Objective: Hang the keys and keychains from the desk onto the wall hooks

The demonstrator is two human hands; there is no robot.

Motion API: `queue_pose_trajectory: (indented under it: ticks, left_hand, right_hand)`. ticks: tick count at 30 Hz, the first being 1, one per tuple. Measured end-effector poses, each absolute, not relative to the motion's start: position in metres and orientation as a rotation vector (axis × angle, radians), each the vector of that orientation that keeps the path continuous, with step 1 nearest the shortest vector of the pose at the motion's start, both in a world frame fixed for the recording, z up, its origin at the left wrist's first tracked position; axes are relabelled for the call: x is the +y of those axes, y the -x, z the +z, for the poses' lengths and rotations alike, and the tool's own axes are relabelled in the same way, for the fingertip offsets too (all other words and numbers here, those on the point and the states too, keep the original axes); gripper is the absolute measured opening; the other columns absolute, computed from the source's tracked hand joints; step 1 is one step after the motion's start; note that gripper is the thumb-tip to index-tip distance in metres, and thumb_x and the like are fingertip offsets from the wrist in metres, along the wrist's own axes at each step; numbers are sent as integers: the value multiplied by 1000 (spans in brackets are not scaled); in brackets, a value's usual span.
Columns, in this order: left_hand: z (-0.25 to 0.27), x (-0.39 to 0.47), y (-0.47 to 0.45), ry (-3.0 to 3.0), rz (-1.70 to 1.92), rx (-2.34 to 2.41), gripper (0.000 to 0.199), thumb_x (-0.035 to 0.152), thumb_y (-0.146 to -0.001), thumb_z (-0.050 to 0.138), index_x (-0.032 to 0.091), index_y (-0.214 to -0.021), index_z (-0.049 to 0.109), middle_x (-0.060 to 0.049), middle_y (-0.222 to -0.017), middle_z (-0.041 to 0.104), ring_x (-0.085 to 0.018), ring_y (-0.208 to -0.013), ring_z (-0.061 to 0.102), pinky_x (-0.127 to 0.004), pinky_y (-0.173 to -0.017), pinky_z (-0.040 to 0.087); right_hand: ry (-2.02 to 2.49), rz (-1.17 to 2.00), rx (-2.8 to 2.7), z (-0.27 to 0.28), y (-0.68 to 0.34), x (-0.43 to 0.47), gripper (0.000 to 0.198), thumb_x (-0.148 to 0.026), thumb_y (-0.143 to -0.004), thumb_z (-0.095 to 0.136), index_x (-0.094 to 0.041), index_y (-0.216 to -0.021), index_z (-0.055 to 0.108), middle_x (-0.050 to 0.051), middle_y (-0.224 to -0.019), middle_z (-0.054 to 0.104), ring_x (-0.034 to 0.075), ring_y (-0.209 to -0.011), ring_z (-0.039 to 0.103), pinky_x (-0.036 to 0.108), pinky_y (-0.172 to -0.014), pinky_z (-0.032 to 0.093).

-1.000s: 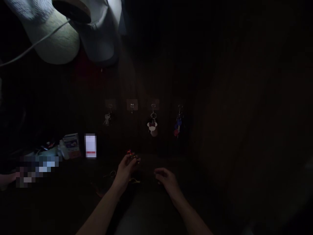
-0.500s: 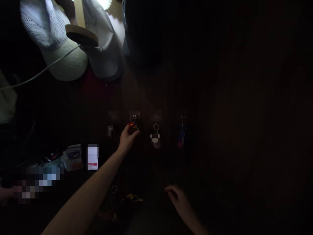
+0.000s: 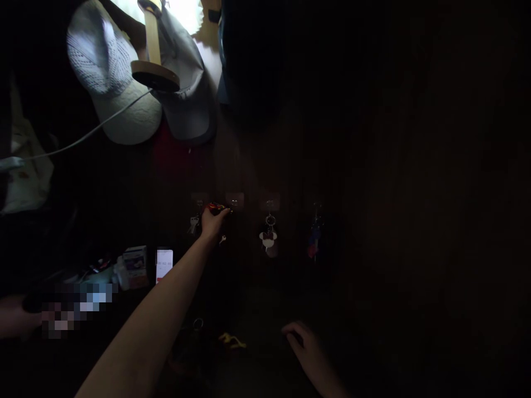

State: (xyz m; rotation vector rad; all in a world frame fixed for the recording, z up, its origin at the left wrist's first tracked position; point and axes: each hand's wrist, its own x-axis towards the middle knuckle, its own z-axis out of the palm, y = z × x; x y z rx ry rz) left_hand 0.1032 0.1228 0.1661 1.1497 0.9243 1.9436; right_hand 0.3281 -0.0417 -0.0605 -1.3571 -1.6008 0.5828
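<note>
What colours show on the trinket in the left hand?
Red and orange show on the trinket, held by the left hand; head view, dimly lit.

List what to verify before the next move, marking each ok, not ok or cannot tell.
1. Left hand gripping the red keychain: ok.
2. Red keychain caught on the second hook from left: cannot tell; too dark.
3. Right hand free: ok; it appears empty, held low.
4. Silver keys hanging, left of the left hand: ok.
5. Mouse-head charm hanging: ok.
6. Lighting around both hands: not ok, very dim.
</note>
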Motion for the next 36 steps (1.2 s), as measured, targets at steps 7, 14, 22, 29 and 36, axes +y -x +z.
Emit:
queue_pose_trajectory:
  ticks: [7,14,22,29,36]
  left_hand:
    - [133,108,-106,-766,1747,841,11,20,-75,63,17,-81,54,-1,-74,65,-8,-61,62,-19,-60,47]
    - [107,91,-108,-544,1480,772,10,28,-85,51,18,-85,54,-1,-74,65,-8,-57,62,-18,-54,48]
    - [69,78,-97,-548,1371,838,14,30,-89,45,18,-91,52,-5,-93,67,-8,-64,64,-18,-57,48]
    - [20,63,-70,-645,1333,1007,9,21,-82,55,18,-91,55,-8,-100,66,-9,-72,65,-20,-63,48]
    - [-6,36,-38,-897,1267,1130,19,22,-72,65,17,-89,60,-8,-96,67,-13,-78,65,-25,-72,46]
  right_hand:
    - [1339,561,-1591,-63,-328,-40,22,-34,-76,46,-23,-72,65,5,-80,66,21,-83,62,31,-78,45]
    - [1371,544,-1646,-55,-328,-46,21,-29,-76,46,-23,-75,65,4,-83,67,20,-85,62,30,-78,46]
    - [1374,498,-1635,-66,-329,-41,20,-25,-76,45,-23,-75,65,4,-84,67,20,-86,62,32,-81,45]
    - [1359,513,-1641,-70,-330,-39,21,-29,-76,45,-23,-75,65,4,-85,67,20,-86,61,32,-79,45]
    - [1363,497,-1640,-70,-330,-39,20,-29,-74,46,-24,-75,66,3,-85,67,20,-85,62,33,-79,45]
